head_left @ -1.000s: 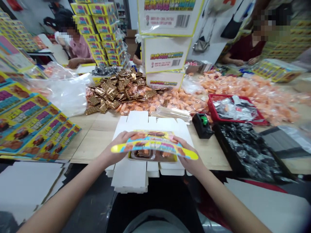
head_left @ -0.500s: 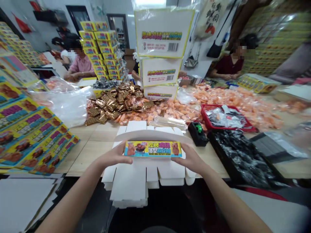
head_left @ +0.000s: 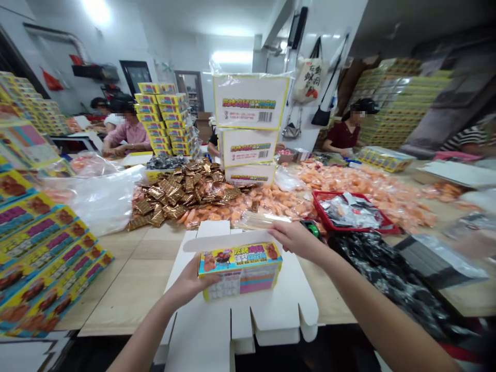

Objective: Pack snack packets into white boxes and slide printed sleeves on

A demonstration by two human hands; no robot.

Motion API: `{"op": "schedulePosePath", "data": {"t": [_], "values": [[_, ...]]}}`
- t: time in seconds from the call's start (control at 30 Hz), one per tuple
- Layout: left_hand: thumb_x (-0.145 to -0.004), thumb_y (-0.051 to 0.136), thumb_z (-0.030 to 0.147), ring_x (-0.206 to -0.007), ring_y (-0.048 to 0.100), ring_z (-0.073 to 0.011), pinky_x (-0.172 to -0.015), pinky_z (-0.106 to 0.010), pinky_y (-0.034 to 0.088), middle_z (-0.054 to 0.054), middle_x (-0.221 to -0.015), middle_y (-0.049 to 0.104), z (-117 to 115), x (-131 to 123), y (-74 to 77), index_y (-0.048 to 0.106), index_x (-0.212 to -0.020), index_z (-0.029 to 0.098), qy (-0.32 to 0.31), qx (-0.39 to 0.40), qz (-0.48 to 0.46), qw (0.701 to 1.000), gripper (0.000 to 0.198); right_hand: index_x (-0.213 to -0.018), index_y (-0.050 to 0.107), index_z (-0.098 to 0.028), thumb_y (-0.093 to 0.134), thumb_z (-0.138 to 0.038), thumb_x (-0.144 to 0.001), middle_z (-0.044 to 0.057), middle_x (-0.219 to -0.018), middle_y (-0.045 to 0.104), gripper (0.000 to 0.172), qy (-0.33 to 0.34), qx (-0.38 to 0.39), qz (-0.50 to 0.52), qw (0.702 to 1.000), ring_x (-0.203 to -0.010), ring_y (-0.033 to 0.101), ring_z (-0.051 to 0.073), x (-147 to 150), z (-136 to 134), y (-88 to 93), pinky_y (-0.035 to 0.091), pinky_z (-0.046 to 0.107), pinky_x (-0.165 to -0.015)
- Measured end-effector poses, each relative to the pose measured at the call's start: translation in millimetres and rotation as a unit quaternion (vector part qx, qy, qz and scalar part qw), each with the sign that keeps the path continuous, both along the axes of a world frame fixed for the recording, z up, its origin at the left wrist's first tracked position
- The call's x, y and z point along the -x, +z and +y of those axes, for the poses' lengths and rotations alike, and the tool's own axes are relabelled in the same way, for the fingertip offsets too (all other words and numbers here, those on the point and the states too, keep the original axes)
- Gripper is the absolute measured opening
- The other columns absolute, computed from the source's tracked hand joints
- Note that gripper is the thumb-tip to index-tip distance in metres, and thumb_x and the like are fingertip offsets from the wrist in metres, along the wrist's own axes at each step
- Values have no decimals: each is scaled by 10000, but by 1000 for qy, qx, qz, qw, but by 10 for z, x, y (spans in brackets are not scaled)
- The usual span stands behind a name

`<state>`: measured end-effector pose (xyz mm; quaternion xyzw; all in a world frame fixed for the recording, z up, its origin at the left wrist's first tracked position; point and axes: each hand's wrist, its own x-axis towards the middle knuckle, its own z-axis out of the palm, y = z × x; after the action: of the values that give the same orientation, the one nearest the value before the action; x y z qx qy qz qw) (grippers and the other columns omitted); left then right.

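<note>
A printed cardboard box (head_left: 240, 271) with yellow, blue and pink panels stands on a stack of flat white carton blanks (head_left: 205, 325). My left hand (head_left: 194, 281) grips the left end of this box, thumb across its front and fingers behind. Along the box's upper back edge a white lid flap (head_left: 232, 240) stands raised. My right hand (head_left: 290, 238) is at the right end of the flap, fingers closed on its edge; the fingertips are partly hidden. The inside of the box cannot be seen.
Gold packets (head_left: 170, 194) and orange wrapped pieces (head_left: 287, 199) lie heaped behind. To the right are a red basket (head_left: 320, 212), a green tape dispenser (head_left: 312, 227) and black packets (head_left: 380, 274). Stacked printed boxes (head_left: 50, 258) rise at left. Co-workers sit farther back.
The view has tipped upward. The box is tilted so its front panel shows. My right hand has gone from the box's right end up to the flap; my left hand keeps its hold.
</note>
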<state>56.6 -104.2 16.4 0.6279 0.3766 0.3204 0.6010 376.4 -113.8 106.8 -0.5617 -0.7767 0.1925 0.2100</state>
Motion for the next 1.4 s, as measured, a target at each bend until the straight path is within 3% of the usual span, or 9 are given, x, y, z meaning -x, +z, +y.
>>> {"op": "schedulePosePath", "data": {"t": [0.2,0.3,0.47,0.67,0.93,1.07,1.2,1.3,1.4], "values": [[-784,698,472,-1036,647,-277,-863,-424,544,-102,-1195,614,-39,-155,-153,344,-1328,230,96,-46,-18,994,692,-1229,544,-154,428,-333,-988,83,-906,689,322,23,-302,-105,947,-799,641,218,41,-414,-590,507,339,-714],[-899,546,446,-1201,556,-262,-900,-414,527,-122,-1400,425,-31,-72,-114,119,-1468,314,170,-205,-56,962,724,-1358,412,-116,477,-333,-967,93,-872,656,452,-1,-359,-124,925,-752,606,229,123,-597,-762,510,354,-661],[-928,490,336,-924,619,-227,-856,-375,487,-74,-925,645,118,195,523,658,-999,223,67,-483,322,812,214,-1374,383,-148,496,-329,-961,90,-874,645,464,-7,-368,-116,923,-751,611,231,171,-629,-778,519,355,-651],[-941,344,232,-837,666,-208,-712,-286,495,-65,-979,714,130,-21,1035,649,-1090,195,12,-319,457,830,342,-1390,364,-154,476,-370,-964,86,-850,649,491,-7,-362,-130,923,-731,628,247,182,-617,-737,518,374,-643],[-866,449,120,-1059,582,-282,-872,-384,461,-159,-1174,619,-29,-139,964,546,-1283,119,89,-352,499,787,428,-1433,305,-197,487,-344,-958,97,-875,649,530,-27,-355,-123,926,-740,624,252,248,-643,-758,509,376,-634],[-936,491,297,-837,580,-206,-741,-319,489,-69,-920,591,-358,-124,563,477,-1374,189,124,-384,356,843,452,-1460,294,-229,539,-289,-932,102,-953,640,585,-54,-341,-69,936,-823,619,258,189,-715,-921,526,397,-701],[-893,599,376,-762,510,-183,-704,-314,480,-32,-855,469,-696,166,112,522,-1347,276,71,-572,255,776,471,-1421,374,-285,547,-249,-922,109,-1250,564,529,-27,-305,77,949,-1145,559,250,136,-817,-1078,485,409,-941],[-857,640,409,-916,533,-240,-825,-394,478,-75,-972,503,-701,259,211,615,-1234,263,58,-606,266,748,405,-1182,564,-241,472,-389,-953,109,-1418,448,287,-88,-183,258,945,-1312,439,274,217,-752,-999,382,464,-1070],[-832,610,544,-1223,436,-367,-958,-513,427,-147,-1280,480,-640,-53,554,647,-1035,209,25,-529,319,786,393,-967,549,-213,506,-481,-918,116,-1359,519,275,-155,-13,423,892,-1195,547,259,403,-596,-833,441,442,-1009]]}}
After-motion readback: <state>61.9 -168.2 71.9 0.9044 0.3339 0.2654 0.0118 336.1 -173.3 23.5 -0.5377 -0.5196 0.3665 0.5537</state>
